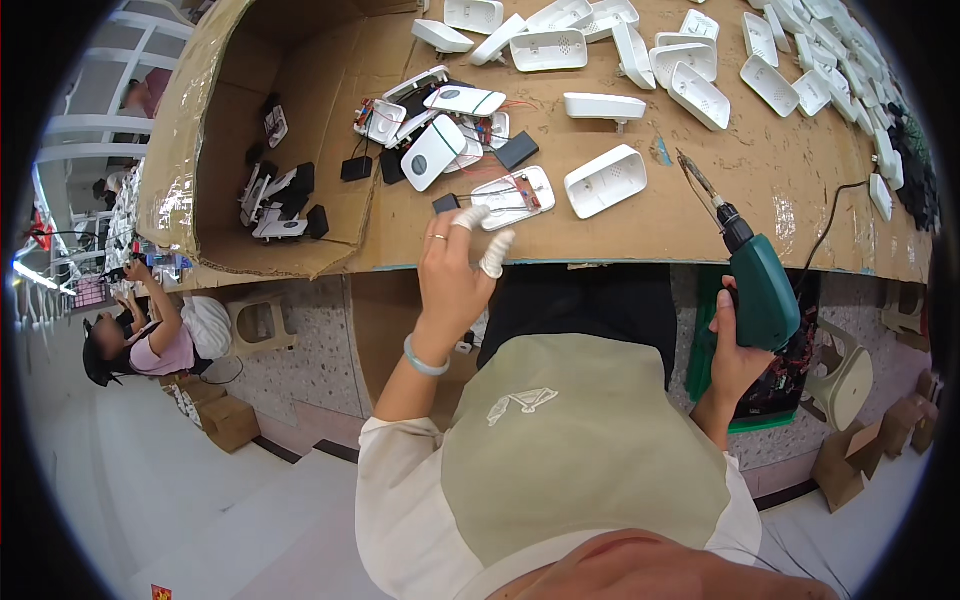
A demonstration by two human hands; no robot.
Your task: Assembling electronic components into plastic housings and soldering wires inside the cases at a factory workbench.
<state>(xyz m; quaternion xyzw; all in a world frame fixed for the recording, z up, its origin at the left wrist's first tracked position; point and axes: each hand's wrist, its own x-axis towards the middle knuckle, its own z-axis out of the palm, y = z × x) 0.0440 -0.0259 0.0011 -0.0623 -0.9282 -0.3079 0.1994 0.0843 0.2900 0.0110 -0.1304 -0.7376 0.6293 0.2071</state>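
Note:
My left hand (pixel 452 275), with pale finger covers on two fingertips, hovers at the table edge with its fingers apart. Its fingertips are right by a white plastic cover (pixel 540 185) that carries a small red-brown circuit board and thin wires; whether they touch it I cannot tell. A small black block (pixel 446 204) lies beside that cover. My right hand (pixel 738 365) is wrapped round the handle of a green electric screwdriver (pixel 764 290), whose long metal bit points up and left over the table. Between the two hands lies a white open housing (pixel 606 182), hollow side up.
Behind my left hand is a pile of white covers (pixel 432 153) with boards, wires and black blocks. A cardboard box (pixel 290 262) on its side holds more parts. Several white housings (pixel 548 50) spread along the back and right. A black cord (pixel 832 215) crosses the right; another person (pixel 165 340) sits far left.

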